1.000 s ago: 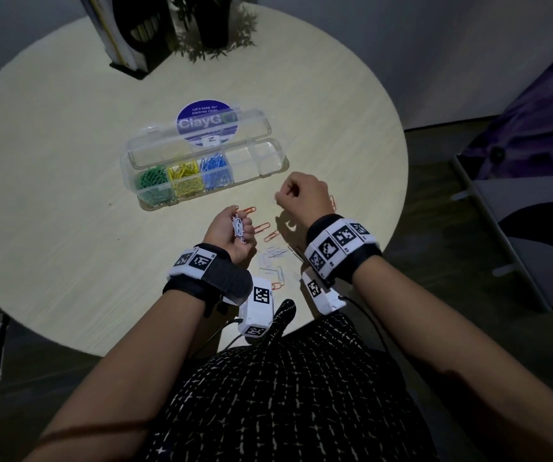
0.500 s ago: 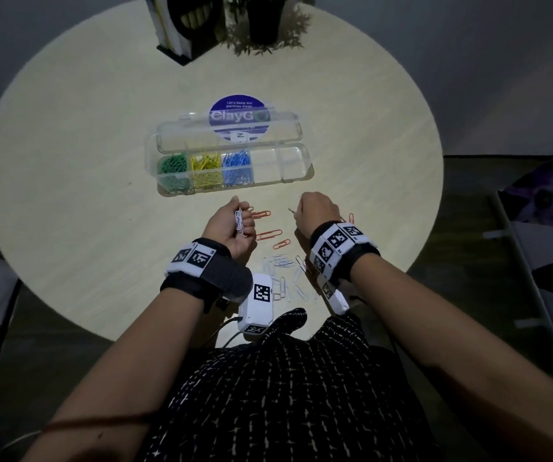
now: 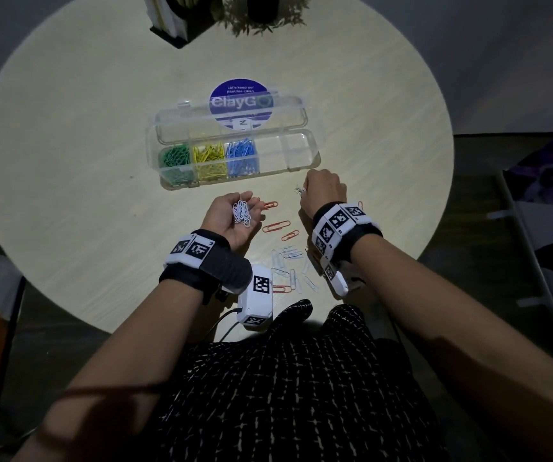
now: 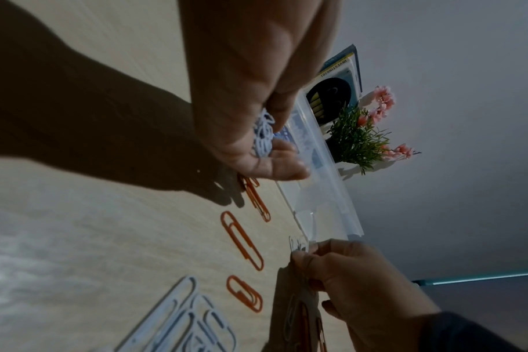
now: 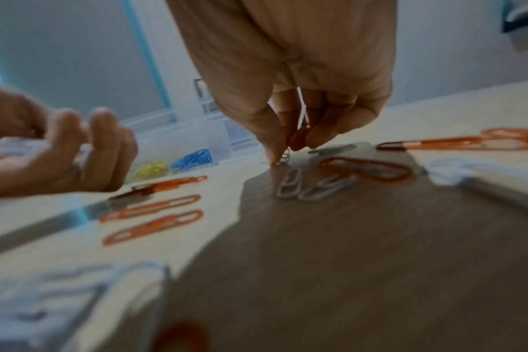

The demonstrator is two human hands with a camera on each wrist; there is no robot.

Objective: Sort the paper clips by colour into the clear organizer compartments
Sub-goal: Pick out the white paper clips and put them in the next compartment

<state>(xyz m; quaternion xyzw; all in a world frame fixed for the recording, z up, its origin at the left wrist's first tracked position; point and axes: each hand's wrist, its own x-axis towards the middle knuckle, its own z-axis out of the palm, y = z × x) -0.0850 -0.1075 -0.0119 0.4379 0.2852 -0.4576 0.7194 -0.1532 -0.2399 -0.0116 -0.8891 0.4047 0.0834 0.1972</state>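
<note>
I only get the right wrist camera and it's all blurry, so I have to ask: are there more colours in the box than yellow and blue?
Observer: Yes. Green clips fill the leftmost compartment of the organizer. The left hand blocks them in your view.
Operator: What's the white stuff in that hand?
Observer: The head view shows it palm up, cupping a heap of small white clips.
Operator: And what's in my own grip?
Observer: In the left wrist view, the right hand pinches a few small pale clips that stick out above its fingertips.
</note>
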